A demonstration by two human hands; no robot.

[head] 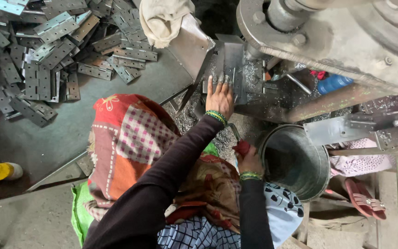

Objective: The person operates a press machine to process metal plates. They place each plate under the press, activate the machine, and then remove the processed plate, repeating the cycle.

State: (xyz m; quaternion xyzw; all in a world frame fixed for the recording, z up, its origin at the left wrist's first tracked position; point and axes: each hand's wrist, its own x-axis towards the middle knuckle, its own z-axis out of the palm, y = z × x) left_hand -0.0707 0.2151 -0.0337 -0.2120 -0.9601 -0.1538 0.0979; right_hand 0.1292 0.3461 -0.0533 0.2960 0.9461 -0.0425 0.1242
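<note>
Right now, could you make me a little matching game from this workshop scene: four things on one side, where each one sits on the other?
Things:
1. Round grey metal bucket
2. Heap of flat grey metal hinges
3. Small yellow-capped bottle
4. Pink sandal

Places:
A. Far left, alone on the dark floor
B. Upper left, spread over the floor
C. Beside the right hand
D. Lower right, beyond the bucket

Pairs: 1-C, 2-B, 3-A, 4-D

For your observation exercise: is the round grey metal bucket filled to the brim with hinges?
No: the round grey metal bucket beside the right hand shows a dark, hollow inside with bare walls.
</note>
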